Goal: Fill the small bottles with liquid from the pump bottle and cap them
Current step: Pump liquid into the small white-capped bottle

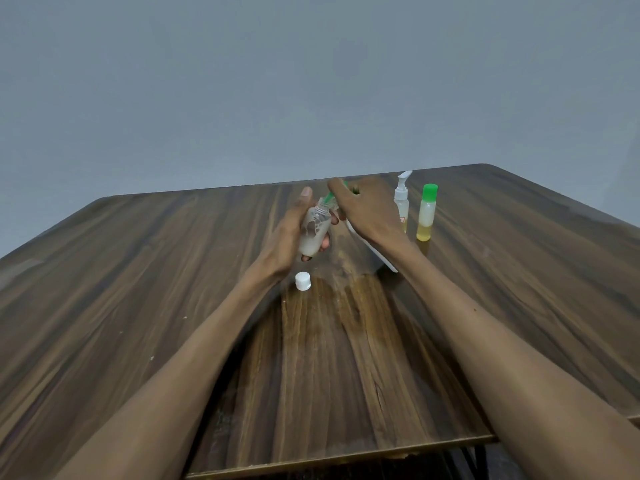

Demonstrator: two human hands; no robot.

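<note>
My left hand [289, 233] grips a small clear bottle [314, 233], tilted, with whitish liquid in its lower part and its mouth uncovered. My right hand [363, 211] holds a green part [329, 195], mostly hidden by the fingers, right at the bottle's mouth. A white cap [302, 281] lies on the table just below my left hand. The clear pump bottle [402, 202] with a white pump stands upright to the right. Beside it stands a small bottle [426, 213] with a green cap and yellowish liquid.
A white flat object [379, 256] lies partly hidden under my right wrist. The dark wooden table [173, 289] ends at a front edge near the bottom of the view; a grey wall stands behind it.
</note>
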